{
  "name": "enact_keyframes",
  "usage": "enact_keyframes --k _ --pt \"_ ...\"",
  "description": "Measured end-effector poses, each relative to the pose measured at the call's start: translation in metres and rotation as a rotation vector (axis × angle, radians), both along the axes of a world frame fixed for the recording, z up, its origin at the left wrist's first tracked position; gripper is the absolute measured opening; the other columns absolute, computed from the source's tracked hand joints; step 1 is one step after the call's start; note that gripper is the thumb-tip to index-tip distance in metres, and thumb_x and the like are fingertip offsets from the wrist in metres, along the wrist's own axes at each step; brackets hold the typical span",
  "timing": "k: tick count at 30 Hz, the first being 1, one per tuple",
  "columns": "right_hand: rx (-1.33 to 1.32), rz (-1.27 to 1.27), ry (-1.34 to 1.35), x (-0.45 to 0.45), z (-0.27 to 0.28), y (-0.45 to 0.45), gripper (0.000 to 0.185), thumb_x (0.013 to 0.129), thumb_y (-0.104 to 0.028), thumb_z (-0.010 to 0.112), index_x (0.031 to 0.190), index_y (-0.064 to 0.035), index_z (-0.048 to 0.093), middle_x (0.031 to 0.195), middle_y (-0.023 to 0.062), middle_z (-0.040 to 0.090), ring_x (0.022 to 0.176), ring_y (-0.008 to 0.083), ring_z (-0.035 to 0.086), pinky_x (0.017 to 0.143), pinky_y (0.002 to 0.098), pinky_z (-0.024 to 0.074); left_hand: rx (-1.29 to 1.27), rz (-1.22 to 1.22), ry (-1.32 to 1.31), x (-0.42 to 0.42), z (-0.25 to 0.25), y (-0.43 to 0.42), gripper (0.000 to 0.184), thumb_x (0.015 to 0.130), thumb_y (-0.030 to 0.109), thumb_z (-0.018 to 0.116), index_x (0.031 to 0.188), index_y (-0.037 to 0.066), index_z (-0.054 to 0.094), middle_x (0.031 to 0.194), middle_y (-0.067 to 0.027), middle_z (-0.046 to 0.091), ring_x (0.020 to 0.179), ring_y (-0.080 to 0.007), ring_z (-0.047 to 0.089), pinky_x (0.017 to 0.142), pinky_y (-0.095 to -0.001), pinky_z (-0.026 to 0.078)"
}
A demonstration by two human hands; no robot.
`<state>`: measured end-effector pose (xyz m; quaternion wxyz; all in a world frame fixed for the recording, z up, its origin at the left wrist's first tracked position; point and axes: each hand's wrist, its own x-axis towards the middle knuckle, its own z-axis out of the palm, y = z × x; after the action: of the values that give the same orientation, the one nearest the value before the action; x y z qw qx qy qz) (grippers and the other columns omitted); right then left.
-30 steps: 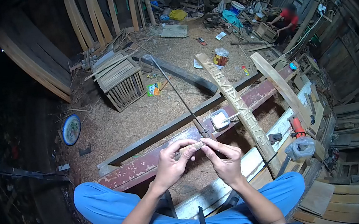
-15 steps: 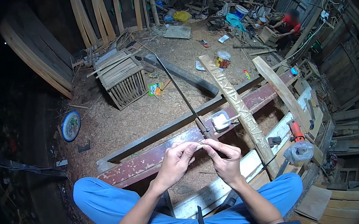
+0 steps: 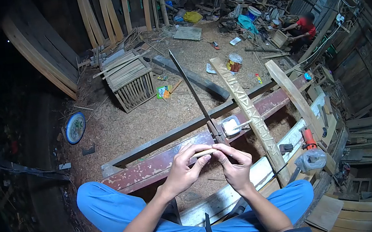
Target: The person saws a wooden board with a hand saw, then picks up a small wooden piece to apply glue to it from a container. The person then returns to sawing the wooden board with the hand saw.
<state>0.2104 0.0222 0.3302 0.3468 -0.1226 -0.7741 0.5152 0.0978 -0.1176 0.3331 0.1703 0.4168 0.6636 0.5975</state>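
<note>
Both hands meet over the red-brown beam [image 3: 142,172]. My left hand [image 3: 186,168] is closed on a small light wood piece [image 3: 204,153], its thumb and fingers pinching one end. The other end of that piece is pinched by my right hand [image 3: 234,164]. Just beyond the hands a saw [image 3: 190,86] with a brown handle [image 3: 216,131] rests on the beam, its long blade pointing away. Beside the handle stands a square tub of white paste [image 3: 231,125] with a stick across its rim. A carved plank [image 3: 251,116] lies across the beams to the right.
A slatted wooden crate [image 3: 130,81] and a paint can [image 3: 234,63] stand on the shavings-covered floor. A plain curved board [image 3: 294,93], a red tool [image 3: 308,137] and a plastic bag [image 3: 311,159] are at the right. A person in red [image 3: 306,27] crouches far back right.
The wood piece has been turned in my fingers and now lies lengthwise between both hands. The whole view has shifted slightly.
</note>
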Motion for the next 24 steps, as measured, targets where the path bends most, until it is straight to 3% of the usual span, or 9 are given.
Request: enact_keyframes --k 7,17,20,24 --pt "0.088 0.015 0.058 0.001 0.004 -0.001 0.025 0.088 0.0 0.076 0.113 -0.0002 0.075 0.097 0.0149 0.077 0.081 0.0179 0.075 0.071 0.0283 0.0569 0.065 -0.031 -0.084 0.003 -0.002 0.002 0.026 0.097 0.014 0.067 0.12 0.001 0.064 0.111 -0.0135 0.07 0.107 -0.0267 0.066 0.093 -0.0371 0.05" --pt "0.067 -0.016 0.084 0.004 0.004 -0.003 0.028 0.087 0.002 0.076 0.115 0.0001 0.074 0.098 0.0157 0.077 0.084 0.0203 0.076 0.072 0.0289 0.0578 0.1 -0.027 -0.047 0.004 -0.007 0.005 0.026 0.096 0.013 0.069 0.119 0.001 0.065 0.111 -0.0134 0.069 0.102 -0.0269 0.066 0.091 -0.0366 0.05" --pt "0.085 -0.018 0.092 0.005 0.004 -0.004 0.027 0.087 0.002 0.076 0.115 0.0004 0.074 0.098 0.016 0.077 0.084 0.0202 0.076 0.073 0.0288 0.0577 0.122 -0.019 -0.022 0.006 -0.002 0.005 0.025 0.097 0.013 0.069 0.118 0.002 0.065 0.109 -0.0135 0.068 0.1 -0.0249 0.067 0.089 -0.0348 0.051" --pt "0.091 -0.003 0.079 0.005 0.003 -0.007 0.026 0.089 0.002 0.074 0.115 0.0001 0.074 0.098 0.0163 0.077 0.085 0.0199 0.076 0.073 0.0287 0.0576 0.137 -0.026 -0.174 0.011 -0.002 0.004 0.022 0.099 0.013 0.066 0.118 0.001 0.062 0.107 -0.011 0.067 0.101 -0.0181 0.066 0.089 -0.0322 0.051"
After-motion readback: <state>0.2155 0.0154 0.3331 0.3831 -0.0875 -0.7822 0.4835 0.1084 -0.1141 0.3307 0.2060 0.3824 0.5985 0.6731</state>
